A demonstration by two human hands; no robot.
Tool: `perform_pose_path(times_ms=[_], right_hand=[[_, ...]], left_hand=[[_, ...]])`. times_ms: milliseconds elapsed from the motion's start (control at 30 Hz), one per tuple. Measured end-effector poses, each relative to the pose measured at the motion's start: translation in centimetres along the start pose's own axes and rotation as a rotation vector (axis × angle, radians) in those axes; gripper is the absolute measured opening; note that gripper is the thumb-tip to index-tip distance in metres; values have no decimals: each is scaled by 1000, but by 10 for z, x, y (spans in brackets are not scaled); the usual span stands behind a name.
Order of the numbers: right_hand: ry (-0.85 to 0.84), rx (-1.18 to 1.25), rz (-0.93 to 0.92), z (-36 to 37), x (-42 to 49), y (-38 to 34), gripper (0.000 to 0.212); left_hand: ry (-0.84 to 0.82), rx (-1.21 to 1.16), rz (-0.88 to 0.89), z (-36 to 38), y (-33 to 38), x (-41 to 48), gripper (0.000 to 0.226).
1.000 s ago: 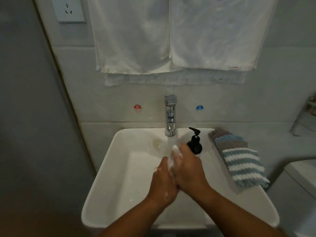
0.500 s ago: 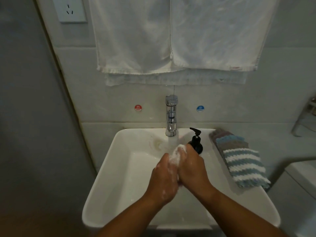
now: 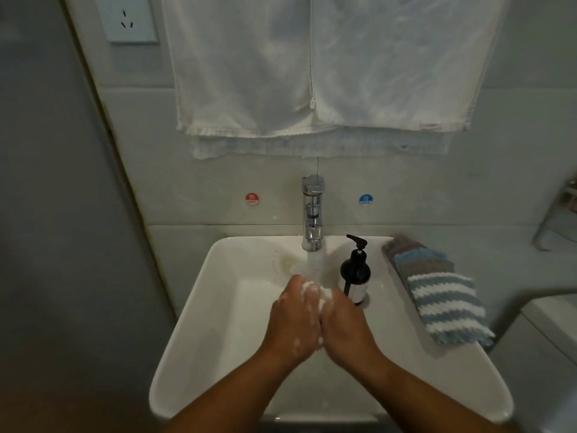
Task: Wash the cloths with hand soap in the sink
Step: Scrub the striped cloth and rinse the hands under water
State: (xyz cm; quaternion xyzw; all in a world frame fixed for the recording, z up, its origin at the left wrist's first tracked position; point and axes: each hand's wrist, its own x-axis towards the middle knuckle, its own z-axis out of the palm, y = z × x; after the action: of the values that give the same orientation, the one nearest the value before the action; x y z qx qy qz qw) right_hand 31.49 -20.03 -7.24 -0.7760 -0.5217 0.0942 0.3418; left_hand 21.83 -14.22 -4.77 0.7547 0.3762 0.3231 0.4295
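Over the white sink [image 3: 199, 332], my left hand [image 3: 293, 320] and my right hand [image 3: 346, 326] press together and grip a small white soapy cloth [image 3: 315, 292]. Only its foamy top shows between my fingers. Water runs from the chrome tap [image 3: 312, 214] just above the cloth. A dark soap pump bottle [image 3: 356, 273] stands on the sink's back rim, right of my hands. A stack of folded cloths [image 3: 437, 292], striped blue and white on top, lies on the right rim.
Two white towels [image 3: 312, 67] hang on the wall above the tap. A wall socket [image 3: 129, 18] sits at the upper left. Hot and cold stickers flank the tap. A white toilet tank [image 3: 549, 332] stands at the right. A grey wall runs along the left.
My hands have rubbed the cloth and shifted up toward the running water. The left hand slid forward beside the right.
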Motion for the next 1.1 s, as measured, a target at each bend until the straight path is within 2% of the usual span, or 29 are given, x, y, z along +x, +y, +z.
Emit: perform_pose_path(times_ms=[67, 167, 233, 333, 400, 467, 533, 600, 667, 733, 800, 867, 933, 1000, 1100], right_hand=[[-21, 49, -24, 2, -8, -7, 7], [97, 334, 102, -9, -3, -20, 17], [165, 260, 138, -12, 8, -16, 16], [68, 56, 27, -6, 7, -7, 16], [17, 81, -21, 1, -4, -10, 15], [40, 220, 26, 1, -13, -20, 19], [120, 340, 62, -7, -13, -25, 20], [221, 282, 73, -14, -1, -16, 17], [189, 197, 101, -18, 6, -7, 17], [72, 116, 42, -10, 4, 1, 19], [-7, 54, -10, -1, -7, -4, 10], [44, 197, -15, -1, -14, -15, 13], [169, 338, 41, -10, -8, -22, 17], [245, 318, 123, -19, 8, -17, 22], [133, 138, 81, -13, 10, -7, 25]], left_hand=[[35, 30, -51, -4, -8, 9, 24], [-113, 95, -118, 1, -20, 6, 25], [-134, 84, -71, 8, -18, -2, 28], [-29, 19, 50, 6, -7, -5, 27], [58, 8, 46, -1, -4, 3, 24], [89, 17, -33, -5, -9, 10, 25], [12, 74, -57, -1, -12, 7, 26], [-102, 108, 17, 7, -11, -4, 32], [-136, 35, 67, 12, -6, -12, 35], [-101, -2, 77, 8, -3, -6, 28], [-5, -1, 7, 0, -3, 5, 20], [36, 5, -82, -3, -6, 11, 21], [-42, 15, -55, 3, -6, 2, 24], [-104, 14, 39, 10, -5, -11, 27], [-28, -58, 101, 9, -1, -12, 25]])
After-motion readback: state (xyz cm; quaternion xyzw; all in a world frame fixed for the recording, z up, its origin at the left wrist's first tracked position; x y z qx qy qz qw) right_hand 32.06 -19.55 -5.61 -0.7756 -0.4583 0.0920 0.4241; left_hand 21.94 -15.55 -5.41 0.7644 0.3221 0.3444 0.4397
